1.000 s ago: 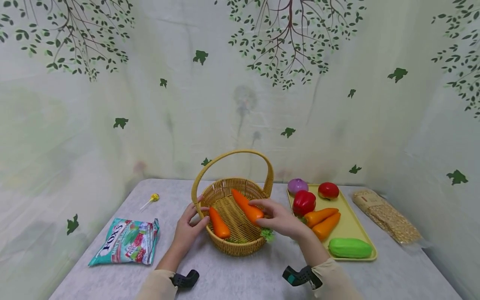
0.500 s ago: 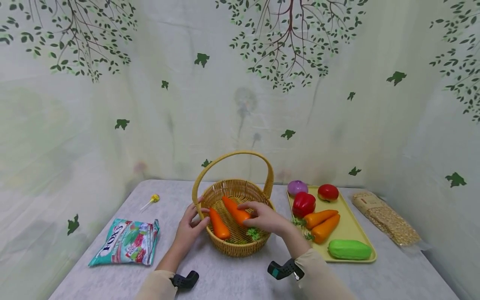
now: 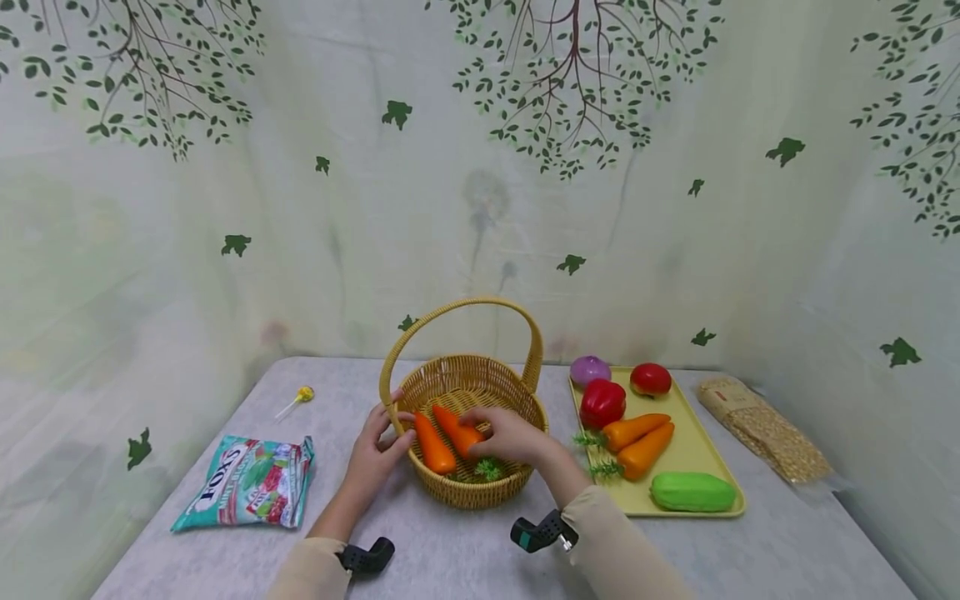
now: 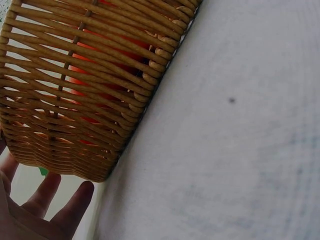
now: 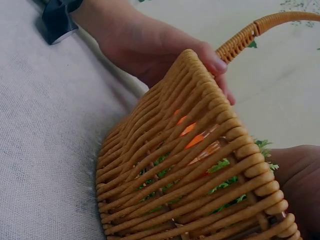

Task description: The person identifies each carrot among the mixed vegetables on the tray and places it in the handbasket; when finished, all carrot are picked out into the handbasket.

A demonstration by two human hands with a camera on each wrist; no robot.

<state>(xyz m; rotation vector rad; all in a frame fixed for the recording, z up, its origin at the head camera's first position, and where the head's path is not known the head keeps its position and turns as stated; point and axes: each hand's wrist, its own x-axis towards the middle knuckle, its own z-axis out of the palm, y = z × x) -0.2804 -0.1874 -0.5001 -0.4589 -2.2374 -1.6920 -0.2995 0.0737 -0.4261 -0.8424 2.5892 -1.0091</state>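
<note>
A wicker basket [image 3: 471,497] with a tall arched handle stands mid-table. My left hand [image 3: 371,457] holds its left side by the foot of the handle, thumb at the rim; the left wrist view shows fingers [image 4: 75,207] spread along the outer wall. Inside the basket, my right hand [image 3: 510,435] grips an orange carrot [image 3: 452,427] near its leafy end, fingers over the top. Close to its left lies a second carrot [image 3: 432,447]. Green leaves [image 5: 220,167] show through the weave in the right wrist view.
On the right, a yellow tray [image 3: 705,442] bears a purple onion [image 3: 590,371], a red bell pepper [image 3: 602,404], a round red vegetable [image 3: 650,379], two carrots [image 3: 645,451] and a green gourd-like vegetable [image 3: 692,492]. A grain bag [image 3: 765,429], candy bag [image 3: 243,483] and lollipop [image 3: 303,395] lie around.
My right hand has carried its carrot left and down from the basket's right rim, beside the other carrot. My left hand keeps its place on the basket.
</note>
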